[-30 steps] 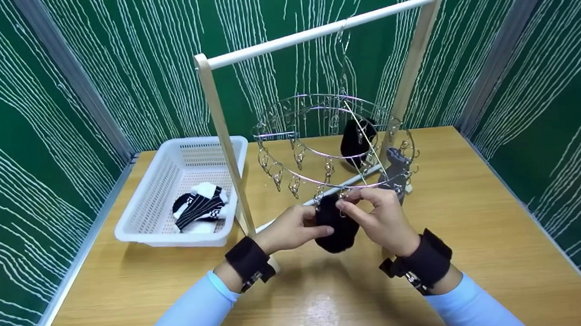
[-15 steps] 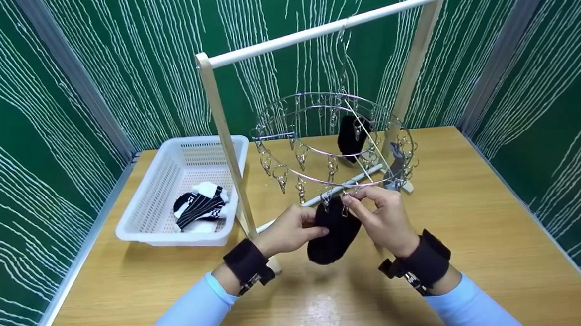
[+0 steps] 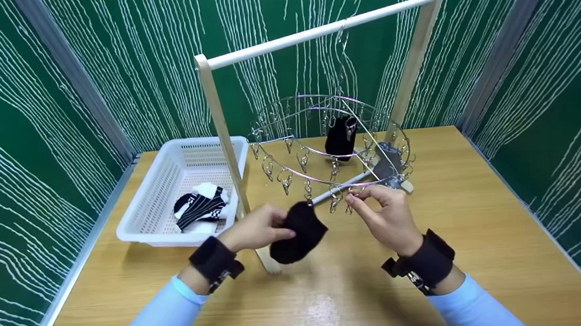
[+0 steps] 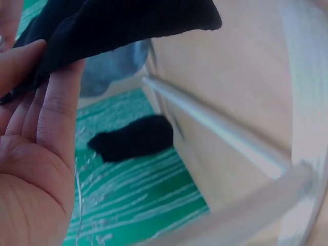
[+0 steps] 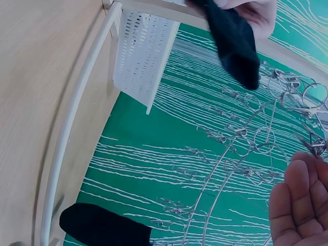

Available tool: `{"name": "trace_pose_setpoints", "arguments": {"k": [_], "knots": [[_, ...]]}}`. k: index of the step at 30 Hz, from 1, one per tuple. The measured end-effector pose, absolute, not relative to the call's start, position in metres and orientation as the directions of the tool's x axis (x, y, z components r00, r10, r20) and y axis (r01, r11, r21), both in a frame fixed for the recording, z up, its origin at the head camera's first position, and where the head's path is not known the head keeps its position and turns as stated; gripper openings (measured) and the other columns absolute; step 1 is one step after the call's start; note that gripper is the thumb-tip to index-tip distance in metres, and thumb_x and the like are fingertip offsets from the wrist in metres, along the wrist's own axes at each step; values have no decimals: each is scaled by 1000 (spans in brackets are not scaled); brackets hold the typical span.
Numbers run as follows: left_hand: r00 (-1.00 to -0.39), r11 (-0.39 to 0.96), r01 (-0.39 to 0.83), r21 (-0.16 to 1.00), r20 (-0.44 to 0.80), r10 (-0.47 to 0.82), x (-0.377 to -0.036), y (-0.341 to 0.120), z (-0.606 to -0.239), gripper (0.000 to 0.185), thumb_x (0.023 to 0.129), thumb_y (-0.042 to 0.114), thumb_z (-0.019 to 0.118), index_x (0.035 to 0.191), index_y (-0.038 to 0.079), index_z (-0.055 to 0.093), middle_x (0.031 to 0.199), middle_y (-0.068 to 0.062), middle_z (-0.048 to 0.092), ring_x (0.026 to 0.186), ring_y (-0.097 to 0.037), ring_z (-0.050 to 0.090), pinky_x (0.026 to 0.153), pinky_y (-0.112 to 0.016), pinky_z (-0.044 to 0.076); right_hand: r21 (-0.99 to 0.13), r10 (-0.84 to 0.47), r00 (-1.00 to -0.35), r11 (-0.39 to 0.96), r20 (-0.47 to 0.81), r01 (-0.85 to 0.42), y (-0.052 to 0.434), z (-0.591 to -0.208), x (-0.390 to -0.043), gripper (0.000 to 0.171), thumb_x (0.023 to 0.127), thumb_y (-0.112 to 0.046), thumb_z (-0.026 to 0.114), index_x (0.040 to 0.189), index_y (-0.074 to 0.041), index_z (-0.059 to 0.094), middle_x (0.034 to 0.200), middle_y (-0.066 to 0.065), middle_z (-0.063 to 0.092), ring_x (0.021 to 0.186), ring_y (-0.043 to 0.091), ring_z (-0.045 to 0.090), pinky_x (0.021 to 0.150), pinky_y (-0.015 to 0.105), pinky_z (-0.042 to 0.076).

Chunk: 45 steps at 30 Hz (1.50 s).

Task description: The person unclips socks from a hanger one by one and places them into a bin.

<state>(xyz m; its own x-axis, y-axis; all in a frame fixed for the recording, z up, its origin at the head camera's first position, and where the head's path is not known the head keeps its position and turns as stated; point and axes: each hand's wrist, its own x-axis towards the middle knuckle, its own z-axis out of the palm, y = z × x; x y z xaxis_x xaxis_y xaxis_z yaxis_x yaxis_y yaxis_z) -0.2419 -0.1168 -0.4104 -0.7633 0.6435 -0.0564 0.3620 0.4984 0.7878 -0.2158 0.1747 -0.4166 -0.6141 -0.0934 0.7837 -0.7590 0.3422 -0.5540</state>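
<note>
Both hands work just in front of the round wire clip hanger (image 3: 329, 146): the left hand (image 3: 254, 229) pinches a plain black ankle sock (image 3: 296, 232), bunched and hanging free below the hanger's near rim, while the right hand (image 3: 385, 215) pinches a metal clip (image 3: 350, 199) on that rim. Left of the hanger, a white perforated basket (image 3: 157, 190) holds a black-and-white striped sock (image 3: 198, 207). Only the left wrist view shows the left fingers (image 4: 56, 113) lying against the sock's cloth.
</note>
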Motion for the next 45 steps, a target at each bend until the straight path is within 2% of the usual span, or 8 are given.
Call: {"name": "trace_pose_setpoints", "arguments": {"k": [5,9,14,18,24,32,37,45], "knots": [[-777,487,358,797,-35,629,-239,-141,-401,13,98,4,74,105,-5,79,101,-21,82,85,-25,81,78,-29,67,-592,-75,-646,330,760,-735,176,-416,-214,14,82,15,83,85,2,78,84,18,80,85,-3,72,87,11,58],[-775,473,358,805,-26,632,-238,-161,-391,14,98,3,73,107,-6,78,102,-23,82,87,-31,82,78,-31,68,-622,-84,-678,329,730,-710,177,-416,-212,9,85,11,84,88,2,80,86,16,81,86,-1,73,86,12,58],[-783,538,402,741,-25,621,-236,-187,-379,11,98,9,76,102,-1,80,96,-14,83,82,-20,80,77,-26,64,-647,-106,-711,340,695,-683,179,-417,-212,4,90,3,84,91,5,80,89,14,81,88,1,72,87,12,57],[-799,575,408,709,-28,601,-237,-209,-370,9,95,7,77,99,-1,80,90,-12,82,76,-13,75,74,-23,62,-659,-105,-724,342,682,-670,179,-416,-212,5,89,6,83,93,4,80,87,14,81,87,1,72,89,12,57],[-850,628,354,693,-43,525,-244,-236,-354,7,87,2,73,91,-1,78,76,1,72,67,-7,64,64,-22,56,-652,-94,-718,352,689,-672,179,-414,-212,11,85,11,83,93,3,81,84,13,80,84,0,71,88,12,56],[-891,682,292,671,-67,448,-271,-264,-342,8,88,2,70,91,-4,75,73,4,68,66,-8,62,63,-22,54,-622,-90,-677,322,731,-714,177,-414,-212,13,84,14,82,91,4,80,82,17,79,84,-4,70,85,11,56],[-918,741,280,610,-55,393,-290,-273,-338,6,90,2,70,87,-2,74,70,5,65,65,-8,59,62,-22,51,-612,-87,-664,316,742,-725,178,-414,-212,15,83,15,82,93,4,80,84,19,79,85,-4,69,86,11,56],[-962,858,239,454,-12,274,-320,-278,-344,19,94,4,66,76,6,60,69,1,54,67,-16,53,64,-28,45,-584,-103,-643,327,759,-743,179,-415,-213,15,83,13,83,93,3,80,85,16,80,84,-3,70,85,12,56]]}}
